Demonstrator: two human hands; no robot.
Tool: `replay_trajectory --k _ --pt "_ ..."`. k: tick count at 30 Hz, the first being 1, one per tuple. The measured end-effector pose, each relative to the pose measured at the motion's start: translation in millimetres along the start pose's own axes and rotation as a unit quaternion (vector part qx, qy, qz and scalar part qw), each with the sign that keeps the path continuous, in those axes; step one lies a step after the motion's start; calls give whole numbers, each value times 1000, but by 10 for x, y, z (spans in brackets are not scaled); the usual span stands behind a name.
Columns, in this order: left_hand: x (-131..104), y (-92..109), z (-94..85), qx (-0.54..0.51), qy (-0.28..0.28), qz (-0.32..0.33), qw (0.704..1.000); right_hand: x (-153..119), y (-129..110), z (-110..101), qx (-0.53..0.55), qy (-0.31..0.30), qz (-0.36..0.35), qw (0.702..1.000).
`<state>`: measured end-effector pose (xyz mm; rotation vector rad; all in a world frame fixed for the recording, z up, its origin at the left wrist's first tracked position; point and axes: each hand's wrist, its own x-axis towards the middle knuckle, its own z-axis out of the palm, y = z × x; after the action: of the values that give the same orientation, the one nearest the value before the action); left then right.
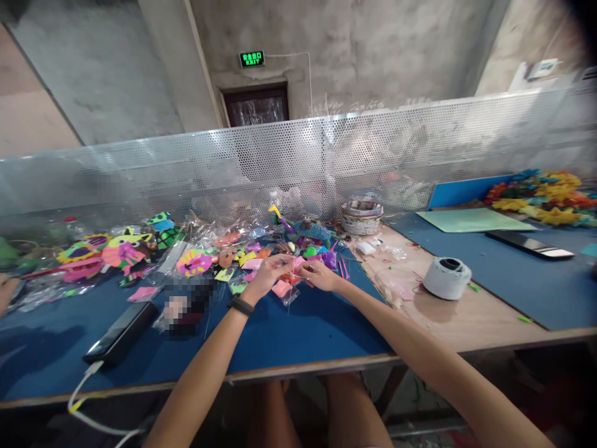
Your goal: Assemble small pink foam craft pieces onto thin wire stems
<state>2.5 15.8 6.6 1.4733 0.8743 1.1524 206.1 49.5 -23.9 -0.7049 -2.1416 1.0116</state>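
My left hand [268, 275] and my right hand [319, 275] meet over the blue table mat, fingertips pinched close together. A fine pale thread [303, 275] shows at the fingers of my right hand. What my left fingertips grip is too small to make out. Pink and orange-red foam pieces [282, 288] lie in and around a clear bag just under the fingers. Purple foam pieces [329, 259] sit beyond my right hand, with more cut foam shapes [224, 274] left of my left hand. A dark band circles my left wrist.
Foam animal figures [128, 249] and clear bags crowd the left. A black power bank [120, 333] with a white cable lies in front of them. Rightward are a woven basket [362, 218], a white roll [446, 279] and a phone [529, 244]. Another person's hand [6, 291] shows at far left.
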Motion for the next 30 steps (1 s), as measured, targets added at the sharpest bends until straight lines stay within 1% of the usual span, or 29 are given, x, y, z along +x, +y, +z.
replay_trajectory --k 4,9,14,18,21,24,30 --pt "-6 10 17 1 7 1 1000 -7 -26 -10 -11 11 -3 1000" --pt "-5 1 34 12 5 -9 1000 3 33 8 0 21 18 1000" --pt "3 -24 27 4 -8 -6 1000 26 75 34 30 12 -7 999" --pt "5 -27 28 -6 -17 -7 1000 34 73 32 64 24 -17 998" --pt "8 -33 30 -11 -10 -2 1000 23 51 18 46 25 -33 998" --pt "14 -46 28 -12 -15 -7 1000 14 30 14 31 24 -42 998" --pt "11 -35 27 -9 -5 1 1000 21 4 40 30 54 -26 998"
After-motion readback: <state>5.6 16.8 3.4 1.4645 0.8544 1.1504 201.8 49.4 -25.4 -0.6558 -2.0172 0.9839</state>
